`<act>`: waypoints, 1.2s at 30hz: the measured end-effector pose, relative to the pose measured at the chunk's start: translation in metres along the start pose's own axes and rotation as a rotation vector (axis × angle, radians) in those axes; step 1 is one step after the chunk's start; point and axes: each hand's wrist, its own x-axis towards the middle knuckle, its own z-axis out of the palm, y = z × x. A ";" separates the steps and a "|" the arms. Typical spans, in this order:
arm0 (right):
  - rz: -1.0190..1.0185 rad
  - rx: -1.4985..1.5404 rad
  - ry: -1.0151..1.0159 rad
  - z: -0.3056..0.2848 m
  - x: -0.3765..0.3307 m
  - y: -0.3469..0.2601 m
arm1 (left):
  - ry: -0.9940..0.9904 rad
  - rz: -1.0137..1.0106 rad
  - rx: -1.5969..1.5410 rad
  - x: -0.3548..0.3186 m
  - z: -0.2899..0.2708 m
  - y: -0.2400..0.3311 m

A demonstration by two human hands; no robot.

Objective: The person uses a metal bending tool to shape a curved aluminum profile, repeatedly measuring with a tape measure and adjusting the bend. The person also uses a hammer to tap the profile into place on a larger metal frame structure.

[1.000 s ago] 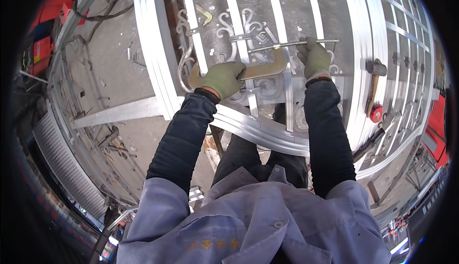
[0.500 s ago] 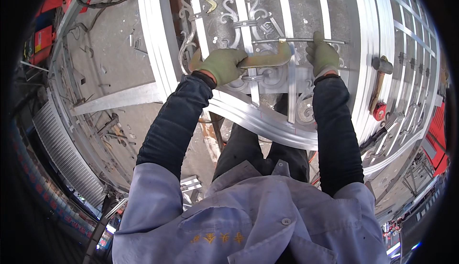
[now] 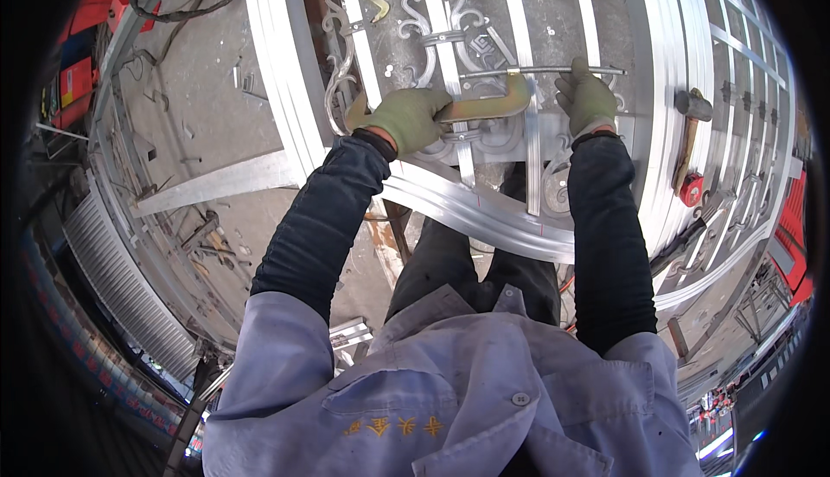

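- Head view, nearest: the person's dark sleeves reach forward over the curved aluminium frame (image 3: 484, 209) of an ornamental gate panel lying flat on the floor.
- Left hand (image 3: 406, 118), in a green work glove, is clenched around the handle end of a tan curved tool (image 3: 488, 105) that rests on the panel's vertical bars.
- Right hand (image 3: 586, 97), also gloved, is closed on a thin steel rod (image 3: 536, 71) lying across the bars, just above the tool.
- Handling, as judged: the rod looks stiff, light and smooth, so it may slip; grip it near one end and steady it against a bar.
- Farther right, a hammer (image 3: 689, 144) with a red end lies on the frame.
- No containers are visible.
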 end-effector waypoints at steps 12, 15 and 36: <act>-0.102 0.055 -0.070 -0.004 -0.005 0.003 | -0.009 -0.013 -0.016 -0.004 0.002 0.003; -0.080 -0.166 -0.080 -0.022 -0.004 -0.010 | -0.050 -0.053 -0.011 -0.002 0.004 0.005; -0.150 -0.571 -0.215 -0.113 0.011 -0.103 | -0.017 -0.088 0.040 0.000 0.012 0.011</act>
